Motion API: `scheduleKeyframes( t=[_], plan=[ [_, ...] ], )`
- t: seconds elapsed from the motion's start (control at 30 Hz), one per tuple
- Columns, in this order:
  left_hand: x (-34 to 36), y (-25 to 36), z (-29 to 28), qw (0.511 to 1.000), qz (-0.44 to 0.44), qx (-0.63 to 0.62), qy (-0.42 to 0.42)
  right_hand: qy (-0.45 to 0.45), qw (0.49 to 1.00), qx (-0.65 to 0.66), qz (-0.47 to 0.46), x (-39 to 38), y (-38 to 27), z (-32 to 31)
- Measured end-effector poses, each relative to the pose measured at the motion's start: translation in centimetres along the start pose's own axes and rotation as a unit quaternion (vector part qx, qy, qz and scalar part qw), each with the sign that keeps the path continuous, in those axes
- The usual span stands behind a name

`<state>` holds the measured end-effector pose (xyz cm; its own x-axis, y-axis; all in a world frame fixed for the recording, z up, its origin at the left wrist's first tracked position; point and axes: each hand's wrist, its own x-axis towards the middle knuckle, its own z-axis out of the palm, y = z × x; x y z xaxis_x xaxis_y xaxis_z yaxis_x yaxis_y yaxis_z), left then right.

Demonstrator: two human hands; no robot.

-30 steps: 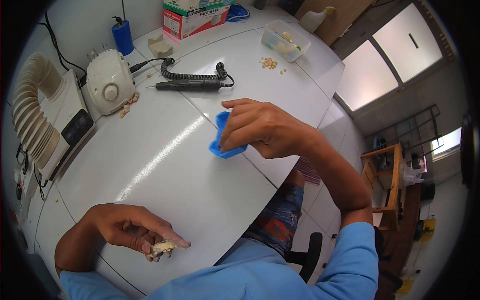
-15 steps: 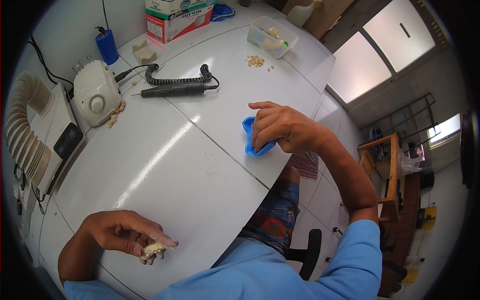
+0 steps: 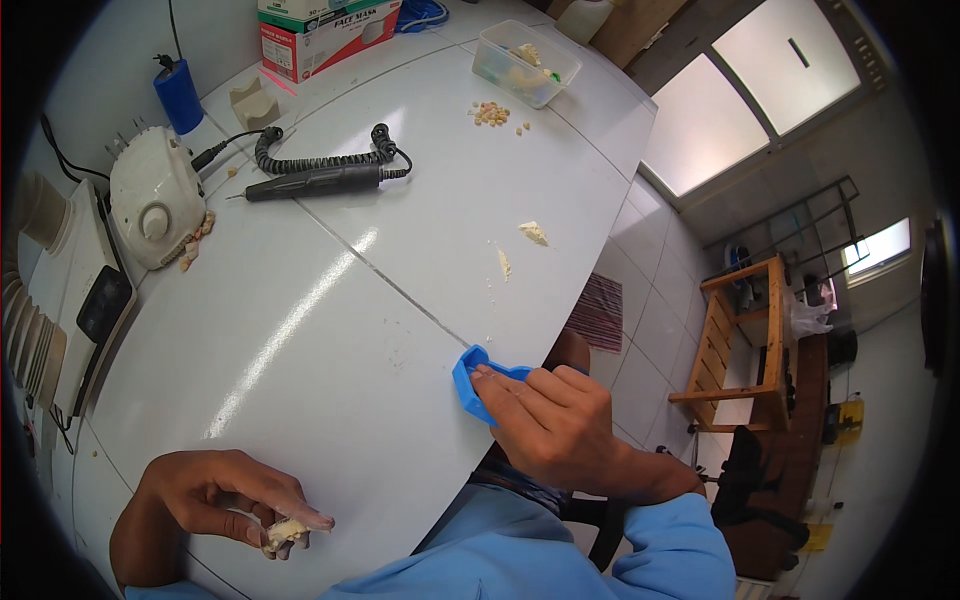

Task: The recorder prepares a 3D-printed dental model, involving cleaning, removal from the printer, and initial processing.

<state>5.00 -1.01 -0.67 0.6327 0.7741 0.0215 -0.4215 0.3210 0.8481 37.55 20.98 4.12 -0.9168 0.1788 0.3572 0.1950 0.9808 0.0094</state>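
My left hand (image 3: 225,500), its fingertips whitened with dust, pinches a small uneven cream-coloured piece (image 3: 286,535) above the near left of the table. It resembles a piece of a dental cast; the fingers hide part of it. At the table's right-hand edge my right hand (image 3: 555,420) grips a blue mould (image 3: 466,388), a shallow angular tray. Its thumb and fingers close over the rim, and the palm covers the mould's right part. Beyond the mould lie two patches of cream crumbs, a larger one (image 3: 534,233) and a thinner one (image 3: 504,264).
A black rotary handpiece (image 3: 318,183) lies on the white table (image 3: 330,330), its coiled cable leading to a white control unit (image 3: 155,195). Small tooth-like pieces (image 3: 491,114) sit before a clear plastic tub (image 3: 525,75). A hose machine (image 3: 85,300) stands far left, boxes (image 3: 330,40) at the back.
My right hand has drawn the blue mould toward me, leaving the cream crumbs exposed farther back. My left hand still holds the cream piece, and the view has shifted slightly.
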Motion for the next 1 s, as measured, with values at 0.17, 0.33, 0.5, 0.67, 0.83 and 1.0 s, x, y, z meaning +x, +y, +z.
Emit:
scheduleKeyframes(
  t=[0.17,0.33,0.5,0.67,0.83,1.0],
  plan=[
    [0.1,0.3,0.2,0.998,0.027,0.05,0.0,0.046,0.996,-0.074,0.017,3.4,2.9,2.2],
    [0.7,-0.1,-0.2,0.998,0.009,0.062,-0.003,0.078,0.989,-0.11,0.06,4.5,8.5,3.7],
    [-0.2,0.8,1.0,0.998,-0.007,0.055,0.03,0.126,0.985,-0.106,0.052,4.9,6.2,3.3],
    [0.2,0.7,0.9,0.999,0.0,0.02,0.037,0.119,0.991,-0.059,0.024,3.3,2.4,4.2],
    [-0.3,-0.7,-0.3,0.998,-0.01,0.03,0.048,0.068,0.985,-0.115,0.112,4.8,9.2,4.6],
    [0.4,0.0,0.7,0.997,-0.017,0.013,0.069,0.098,0.989,-0.03,0.107,5.9,12.9,2.2]
  ],
)
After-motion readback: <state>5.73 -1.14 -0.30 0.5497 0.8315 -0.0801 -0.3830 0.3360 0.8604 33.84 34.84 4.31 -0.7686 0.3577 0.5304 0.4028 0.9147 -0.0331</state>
